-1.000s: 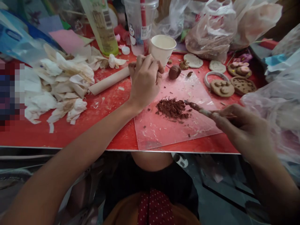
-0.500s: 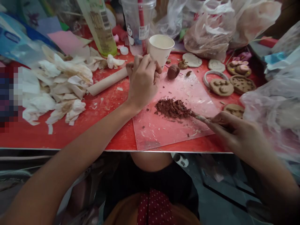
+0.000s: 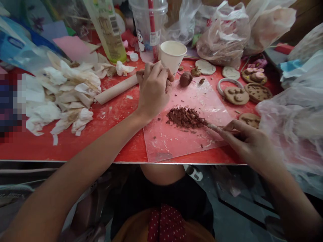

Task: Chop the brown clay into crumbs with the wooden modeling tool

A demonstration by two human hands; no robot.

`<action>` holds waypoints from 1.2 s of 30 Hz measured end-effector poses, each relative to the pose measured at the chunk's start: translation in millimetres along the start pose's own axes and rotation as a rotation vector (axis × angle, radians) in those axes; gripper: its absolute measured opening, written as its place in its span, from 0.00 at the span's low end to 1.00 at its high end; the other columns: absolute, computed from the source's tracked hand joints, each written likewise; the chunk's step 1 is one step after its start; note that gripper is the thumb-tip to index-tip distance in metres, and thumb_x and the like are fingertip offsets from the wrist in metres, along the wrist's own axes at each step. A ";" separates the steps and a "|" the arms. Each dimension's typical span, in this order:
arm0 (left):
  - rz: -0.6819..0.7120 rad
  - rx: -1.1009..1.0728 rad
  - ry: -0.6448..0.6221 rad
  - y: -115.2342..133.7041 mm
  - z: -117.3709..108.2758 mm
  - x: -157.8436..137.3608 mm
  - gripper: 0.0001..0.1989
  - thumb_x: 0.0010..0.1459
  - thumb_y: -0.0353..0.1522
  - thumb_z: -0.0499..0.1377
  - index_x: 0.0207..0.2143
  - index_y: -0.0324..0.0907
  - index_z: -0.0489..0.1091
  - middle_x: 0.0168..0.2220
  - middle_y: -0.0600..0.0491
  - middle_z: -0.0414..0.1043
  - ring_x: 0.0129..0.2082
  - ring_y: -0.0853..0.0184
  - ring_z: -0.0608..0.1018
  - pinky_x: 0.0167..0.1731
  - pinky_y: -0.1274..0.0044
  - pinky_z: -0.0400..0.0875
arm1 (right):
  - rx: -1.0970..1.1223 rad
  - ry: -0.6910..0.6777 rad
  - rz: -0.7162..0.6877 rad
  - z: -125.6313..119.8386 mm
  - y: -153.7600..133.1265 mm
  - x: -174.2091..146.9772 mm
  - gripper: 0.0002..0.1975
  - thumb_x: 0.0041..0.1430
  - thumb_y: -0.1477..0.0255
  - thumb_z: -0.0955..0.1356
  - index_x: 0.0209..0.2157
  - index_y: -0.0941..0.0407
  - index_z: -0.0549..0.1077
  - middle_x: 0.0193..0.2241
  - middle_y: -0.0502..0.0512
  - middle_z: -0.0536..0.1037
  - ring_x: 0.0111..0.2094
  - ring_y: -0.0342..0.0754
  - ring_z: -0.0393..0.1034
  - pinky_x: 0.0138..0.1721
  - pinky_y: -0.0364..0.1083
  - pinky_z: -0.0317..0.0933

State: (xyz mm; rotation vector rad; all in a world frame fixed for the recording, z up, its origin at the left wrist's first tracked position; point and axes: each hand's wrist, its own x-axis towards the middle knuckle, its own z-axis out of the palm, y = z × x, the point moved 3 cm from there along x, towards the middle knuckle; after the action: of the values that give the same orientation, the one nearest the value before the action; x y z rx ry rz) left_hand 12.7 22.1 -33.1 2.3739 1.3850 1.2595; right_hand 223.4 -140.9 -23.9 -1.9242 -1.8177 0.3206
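Observation:
My right hand [image 3: 248, 143] pinches a thin, clay-smeared stick [image 3: 214, 127]. The stick's tip sits at the right side of a pile of dark brown crumbly clay [image 3: 184, 117] on a clear plastic sheet [image 3: 164, 146]. My left hand [image 3: 155, 85] is closed, fingers curled down, at the sheet's far left corner. What its fingers grip, if anything, is hidden. Close behind it stands a white paper cup [image 3: 173, 53]; the end of a cardboard-coloured roll [image 3: 117, 88] lies by its fingers. A brown clay ball [image 3: 186, 79] rests to the right of the cup.
Crumpled tissues [image 3: 68, 87] cover the left of the red table [image 3: 118, 141]. A green-based bottle [image 3: 111, 37] and a plastic drink cup [image 3: 148, 30] stand behind. On the right are several decorated clay discs [image 3: 237, 95] and plastic bags [image 3: 295, 117].
My right hand and the stick have shifted slightly left. My left hand stays in nearly the same place, and the clay pile looks almost unchanged.

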 end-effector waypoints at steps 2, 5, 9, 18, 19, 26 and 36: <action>0.016 -0.044 0.011 -1.9 2.5 0.7 0.08 0.56 0.32 0.51 0.30 0.53 0.69 0.42 0.49 0.71 0.49 0.49 0.64 0.49 0.56 0.51 | 0.025 -0.030 0.043 -6.2 3.0 -5.4 0.15 0.57 0.59 0.67 0.24 0.55 0.68 0.19 0.47 0.69 0.20 0.40 0.59 0.22 0.41 0.52; 0.051 -0.072 0.028 -3.3 4.7 0.8 0.06 0.59 0.33 0.51 0.30 0.51 0.67 0.41 0.48 0.71 0.48 0.50 0.64 0.49 0.56 0.50 | 0.118 0.122 0.065 -10.7 -1.6 -6.3 0.14 0.55 0.60 0.69 0.25 0.55 0.68 0.21 0.47 0.70 0.22 0.40 0.61 0.23 0.41 0.52; 0.081 0.034 0.044 0.1 1.7 -1.4 0.08 0.58 0.26 0.51 0.30 0.49 0.65 0.40 0.48 0.71 0.47 0.54 0.65 0.48 0.59 0.54 | 0.217 0.060 0.021 9.7 -20.1 5.5 0.14 0.56 0.59 0.68 0.27 0.55 0.69 0.21 0.49 0.73 0.21 0.41 0.61 0.23 0.42 0.52; 0.083 0.010 0.043 -4.4 6.4 0.6 0.06 0.61 0.30 0.52 0.30 0.47 0.63 0.40 0.49 0.70 0.46 0.55 0.64 0.47 0.60 0.53 | -0.044 -0.026 0.083 4.8 -21.3 -4.7 0.18 0.58 0.54 0.65 0.26 0.55 0.71 0.17 0.48 0.71 0.19 0.42 0.62 0.23 0.43 0.52; 0.089 -0.004 0.054 -5.4 7.3 1.0 0.06 0.61 0.31 0.52 0.29 0.47 0.63 0.40 0.49 0.70 0.46 0.55 0.64 0.46 0.59 0.53 | -0.055 -0.035 0.083 -0.5 -18.5 -9.5 0.19 0.57 0.54 0.65 0.26 0.55 0.71 0.18 0.49 0.72 0.19 0.42 0.62 0.22 0.43 0.52; 0.098 0.003 0.082 -2.7 5.5 -1.4 0.08 0.61 0.31 0.51 0.30 0.48 0.66 0.39 0.49 0.71 0.48 0.54 0.66 0.47 0.59 0.56 | 0.337 0.093 0.058 1.9 -18.6 -14.5 0.07 0.55 0.64 0.69 0.31 0.53 0.70 0.35 0.54 0.81 0.35 0.49 0.76 0.31 0.45 0.67; 0.093 0.023 0.041 -2.0 2.6 -2.5 0.08 0.61 0.28 0.51 0.32 0.48 0.67 0.41 0.48 0.71 0.51 0.53 0.66 0.48 0.58 0.57 | 0.035 0.068 -0.114 28.4 -36.2 2.0 0.07 0.60 0.68 0.65 0.31 0.55 0.72 0.24 0.53 0.78 0.22 0.44 0.69 0.23 0.42 0.57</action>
State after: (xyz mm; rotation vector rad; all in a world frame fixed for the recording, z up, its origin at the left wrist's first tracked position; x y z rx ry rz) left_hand 12.6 22.0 -37.2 2.4679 1.3218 1.3286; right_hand 178.4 -133.6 -30.5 -1.7777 -1.8561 0.2440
